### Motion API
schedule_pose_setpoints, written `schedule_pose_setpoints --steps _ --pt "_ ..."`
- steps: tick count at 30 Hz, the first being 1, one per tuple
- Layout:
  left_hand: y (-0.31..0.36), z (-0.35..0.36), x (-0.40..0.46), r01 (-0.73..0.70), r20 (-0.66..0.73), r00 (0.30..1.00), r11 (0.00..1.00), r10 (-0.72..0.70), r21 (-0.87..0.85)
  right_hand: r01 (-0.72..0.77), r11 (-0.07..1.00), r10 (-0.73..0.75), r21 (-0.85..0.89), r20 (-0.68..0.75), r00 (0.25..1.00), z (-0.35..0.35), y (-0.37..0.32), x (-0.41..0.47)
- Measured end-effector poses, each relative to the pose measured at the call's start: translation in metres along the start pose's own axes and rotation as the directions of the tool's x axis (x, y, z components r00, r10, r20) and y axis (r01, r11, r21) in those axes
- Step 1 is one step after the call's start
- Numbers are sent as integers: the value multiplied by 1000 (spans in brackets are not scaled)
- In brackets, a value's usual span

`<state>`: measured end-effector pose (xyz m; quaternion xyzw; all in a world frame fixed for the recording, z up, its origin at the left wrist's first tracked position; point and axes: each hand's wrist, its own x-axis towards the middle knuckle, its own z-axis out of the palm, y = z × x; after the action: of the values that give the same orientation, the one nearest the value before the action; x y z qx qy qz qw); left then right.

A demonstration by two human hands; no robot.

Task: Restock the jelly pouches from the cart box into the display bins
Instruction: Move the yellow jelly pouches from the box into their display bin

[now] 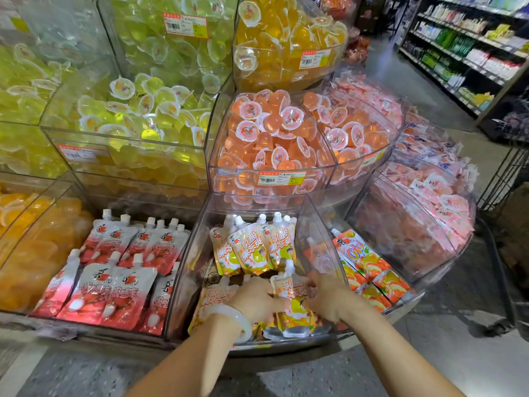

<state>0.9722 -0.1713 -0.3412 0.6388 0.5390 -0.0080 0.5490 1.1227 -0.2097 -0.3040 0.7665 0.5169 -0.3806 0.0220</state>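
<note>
Both my hands reach into the clear middle bin (183, 270) on the bottom row. Between them stands an orange-and-yellow jelly pouch (292, 296) with a white spout. My left hand (254, 299), with a pale bangle on its wrist, grips the pouch's left edge. My right hand (326, 299) holds its right edge, fingers curled round it. Behind them three more of the same pouches (252, 247) lean upright at the back of the bin. Another pouch (209, 302) lies to the left, under my left wrist. The cart box is out of view.
Left of this bin lie red-and-white pouches (114, 270); on the right, orange Cici pouches (363, 265). Bins of jelly cups (272, 133) are stacked above. A wire cart (506, 173) stands at the right edge, shelves (469, 44) line the aisle behind.
</note>
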Motion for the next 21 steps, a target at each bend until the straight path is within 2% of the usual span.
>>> schedule_pose_setpoints --steps 2,4,9,13,16,18,21 --pt "3 1 0 -2 -14 1000 985 4 173 10 998 -12 -65 -21 1000 -2 -1 -3" --pt "3 2 0 -37 -31 998 972 46 232 26 997 -27 -78 -21 999 -4 0 -6" --pt "-5 10 2 -39 -98 994 986 55 162 71 997 -72 -30 -20 997 -4 3 -13" --pt "-4 13 6 -5 -153 987 974 40 226 46 982 -57 -185 -57 997 5 -3 -8" --pt "-2 10 2 -60 -85 993 978 78 202 91 974 -104 -209 -50 993 6 -3 -7" --pt "-2 6 -1 -91 -21 995 978 97 190 103 980 -107 -173 -12 994 6 0 -7" --pt "-1 4 -2 -106 -10 994 994 106 38 101 995 -100 -27 10 995 6 4 -3"
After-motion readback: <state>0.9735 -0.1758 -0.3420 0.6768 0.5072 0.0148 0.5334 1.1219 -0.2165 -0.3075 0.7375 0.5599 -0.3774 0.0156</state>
